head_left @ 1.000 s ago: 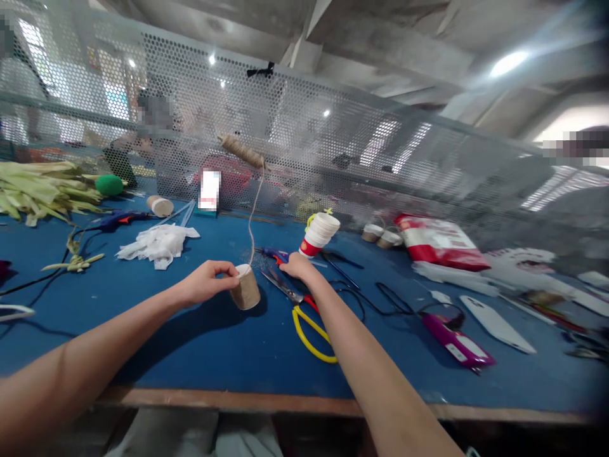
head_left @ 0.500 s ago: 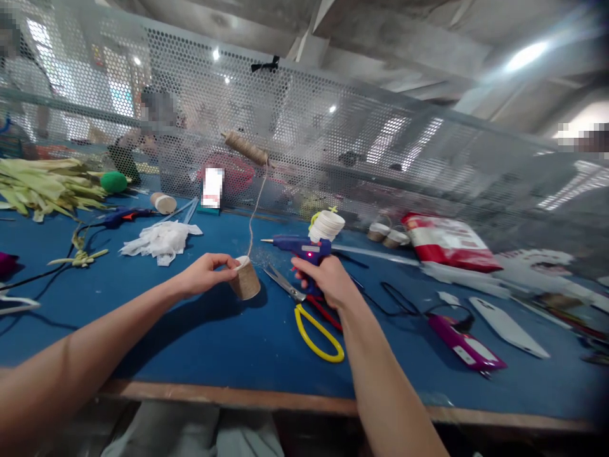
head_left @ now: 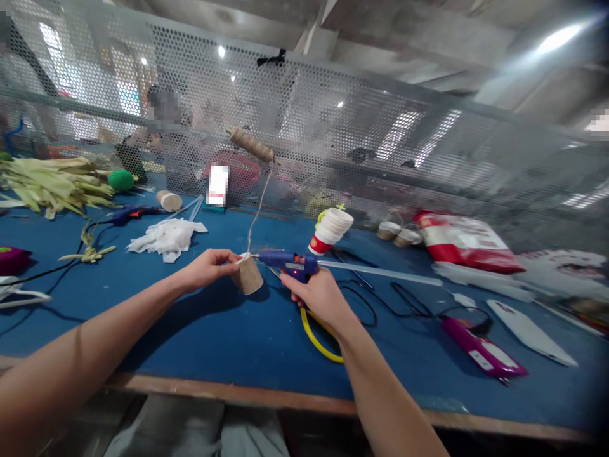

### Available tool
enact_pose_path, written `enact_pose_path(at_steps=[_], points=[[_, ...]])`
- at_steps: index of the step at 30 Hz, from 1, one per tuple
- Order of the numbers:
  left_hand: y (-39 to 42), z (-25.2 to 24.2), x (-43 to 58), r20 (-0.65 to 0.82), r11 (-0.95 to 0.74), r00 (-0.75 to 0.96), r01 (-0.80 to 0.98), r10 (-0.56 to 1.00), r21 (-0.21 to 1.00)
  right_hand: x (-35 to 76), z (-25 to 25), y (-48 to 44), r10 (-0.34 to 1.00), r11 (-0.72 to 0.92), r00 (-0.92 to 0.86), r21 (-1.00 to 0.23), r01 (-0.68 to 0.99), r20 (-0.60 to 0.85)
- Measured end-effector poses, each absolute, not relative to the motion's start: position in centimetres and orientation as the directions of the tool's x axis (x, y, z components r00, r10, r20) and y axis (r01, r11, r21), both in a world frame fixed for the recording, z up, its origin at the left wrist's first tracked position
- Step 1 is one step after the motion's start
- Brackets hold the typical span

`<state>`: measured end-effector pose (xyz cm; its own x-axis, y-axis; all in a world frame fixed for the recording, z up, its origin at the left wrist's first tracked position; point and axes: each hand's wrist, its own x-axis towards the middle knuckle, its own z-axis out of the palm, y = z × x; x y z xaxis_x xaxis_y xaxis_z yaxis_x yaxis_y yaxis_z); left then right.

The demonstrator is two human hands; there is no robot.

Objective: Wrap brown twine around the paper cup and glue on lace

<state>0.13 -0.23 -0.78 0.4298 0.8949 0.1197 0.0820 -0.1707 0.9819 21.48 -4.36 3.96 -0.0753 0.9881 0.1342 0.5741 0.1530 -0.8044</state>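
Note:
Just above the blue table, my left hand [head_left: 212, 270] pinches the rim of a small cup wrapped in brown twine [head_left: 248, 277]. A strand of twine [head_left: 259, 206] rises from that rim to a twine spool [head_left: 252, 145] on the mesh screen. My right hand [head_left: 316, 294] is closed around the handle of a blue hot glue gun [head_left: 288, 261], with a clear glue stick [head_left: 380, 272] out of its back. The gun's nozzle is at the cup's rim; I cannot tell whether it touches. Yellow-handled scissors [head_left: 314, 339] lie partly hidden under my right hand.
A stack of paper cups [head_left: 333, 227] stands behind the gun. At right are a red and white bag [head_left: 469, 241], a purple device [head_left: 483, 349] and a white flat object [head_left: 530, 331]. White strips [head_left: 167, 239], another glue gun [head_left: 130, 214] and pale husks [head_left: 52, 184] are at left.
My right hand has brought the glue gun left and down, so its nozzle reaches the cup's rim. My left hand still holds the cup. The scissors are now more covered.

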Motion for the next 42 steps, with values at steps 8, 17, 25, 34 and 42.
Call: enact_pose_path(at_steps=[8, 17, 25, 34, 42], points=[[-0.20, -0.95, 0.24, 0.131, -0.166, 0.422, 0.048, 0.897, 0.985, 21.00, 4.01, -4.88, 0.978, 0.210, -0.125, -0.745, 0.633, 0.169], [-0.23, -0.92, 0.23, 0.138, -0.170, 0.435, 0.036, 0.890, 0.985, 21.19, 3.53, -4.72, 0.963, 0.262, -0.141, -0.676, 0.689, 0.230], [-0.46, -0.57, 0.26, 0.130, -0.162, 0.450, 0.034, 0.884, 0.986, 20.97, 3.63, -4.83, 0.961, 0.276, -0.167, -0.689, 0.670, 0.222], [-0.57, -0.40, 0.29, 0.129, -0.153, 0.466, 0.013, 0.875, 0.988, 21.09, 3.68, -4.78, 0.965, 0.261, -0.160, -0.684, 0.681, 0.209], [-0.50, -0.60, 0.24, 0.138, -0.171, 0.464, 0.029, 0.875, 0.985, 21.13, 3.53, -4.69, 0.966, 0.254, -0.154, -0.682, 0.686, 0.205]])
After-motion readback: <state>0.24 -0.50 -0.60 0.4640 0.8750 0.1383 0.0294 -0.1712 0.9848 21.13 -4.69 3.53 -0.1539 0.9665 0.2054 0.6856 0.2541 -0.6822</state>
